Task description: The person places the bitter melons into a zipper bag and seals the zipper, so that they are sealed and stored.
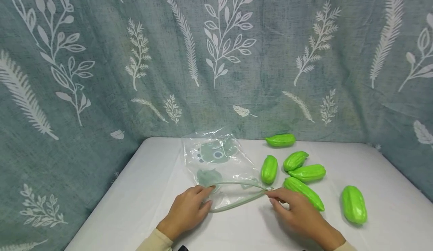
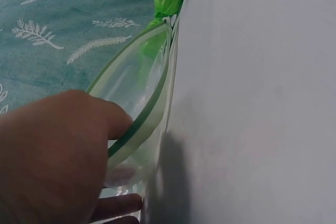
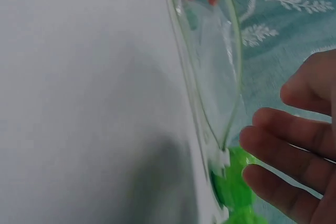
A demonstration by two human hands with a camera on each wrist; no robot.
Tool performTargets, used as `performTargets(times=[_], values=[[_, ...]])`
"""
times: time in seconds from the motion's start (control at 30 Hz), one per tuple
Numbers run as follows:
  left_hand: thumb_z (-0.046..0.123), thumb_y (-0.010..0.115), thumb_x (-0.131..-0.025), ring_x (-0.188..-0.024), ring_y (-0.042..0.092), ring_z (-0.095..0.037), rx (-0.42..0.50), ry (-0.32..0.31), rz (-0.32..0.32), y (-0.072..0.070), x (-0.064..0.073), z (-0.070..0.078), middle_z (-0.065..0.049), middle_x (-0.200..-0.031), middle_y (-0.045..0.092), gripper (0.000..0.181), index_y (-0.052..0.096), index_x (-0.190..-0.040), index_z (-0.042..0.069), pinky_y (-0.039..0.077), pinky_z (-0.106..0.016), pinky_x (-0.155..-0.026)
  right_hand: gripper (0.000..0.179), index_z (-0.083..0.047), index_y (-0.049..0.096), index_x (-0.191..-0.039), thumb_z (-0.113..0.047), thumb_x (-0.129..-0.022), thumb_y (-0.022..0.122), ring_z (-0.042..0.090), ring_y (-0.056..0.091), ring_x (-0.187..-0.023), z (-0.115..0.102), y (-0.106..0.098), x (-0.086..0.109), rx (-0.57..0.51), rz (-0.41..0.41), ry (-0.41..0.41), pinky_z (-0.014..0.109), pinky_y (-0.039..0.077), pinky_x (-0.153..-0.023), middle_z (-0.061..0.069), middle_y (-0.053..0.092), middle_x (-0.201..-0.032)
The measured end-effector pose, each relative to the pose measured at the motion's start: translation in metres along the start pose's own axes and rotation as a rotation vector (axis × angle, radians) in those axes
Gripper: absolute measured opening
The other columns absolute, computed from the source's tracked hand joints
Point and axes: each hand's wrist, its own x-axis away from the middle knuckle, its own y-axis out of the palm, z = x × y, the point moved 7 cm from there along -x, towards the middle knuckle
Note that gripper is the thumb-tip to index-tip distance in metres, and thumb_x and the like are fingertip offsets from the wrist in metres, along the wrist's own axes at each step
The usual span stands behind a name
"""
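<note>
A clear zip bag (image 1: 236, 168) with a pale green seal and a printed cartoon animal lies on the table, its mouth gaping toward me. My left hand (image 1: 189, 207) holds the left end of the mouth. In the left wrist view the thumb (image 2: 118, 121) of that hand reaches in over the green rim. At the mouth's right corner is my right hand (image 1: 297, 211), its index fingertip right at the seal's end in the head view. The right wrist view shows the right hand's fingers (image 3: 283, 145) loosely bent and apart, with nothing between them.
Several bright green, ridged gourd-like pieces lie right of the bag. One long piece (image 1: 304, 192) is just behind my right hand, another (image 1: 354, 204) farther right. A patterned blue-green curtain (image 1: 203, 55) hangs behind the white table (image 1: 135, 191).
</note>
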Motion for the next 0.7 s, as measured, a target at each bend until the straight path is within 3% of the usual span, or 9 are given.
performTargets(times=[0.43, 0.7], values=[[0.033, 0.068, -0.093, -0.101, 0.064, -0.015, 0.004, -0.026, -0.003, -0.003, 0.004, -0.002, 0.005, -0.112, 0.070, 0.044, 0.065, -0.134, 0.019, 0.055, -0.038, -0.076, 0.020, -0.013, 0.077, -0.104, -0.002, -0.087, 0.075, 0.001, 0.065, -0.076, 0.031, -0.049, 0.013, 0.069, 0.091, 0.183, 0.021, 0.053, -0.065, -0.005, 0.074, -0.098], [0.030, 0.071, -0.091, -0.081, 0.055, -0.009, 0.027, -0.029, 0.000, -0.004, 0.004, 0.000, 0.005, -0.098, 0.061, 0.043, 0.067, -0.132, 0.019, 0.050, -0.030, -0.062, 0.017, -0.009, 0.077, -0.107, -0.008, -0.091, 0.073, 0.002, 0.065, -0.077, 0.049, -0.071, 0.024, 0.112, 0.107, 0.284, 0.014, 0.049, -0.065, 0.001, 0.075, -0.097]])
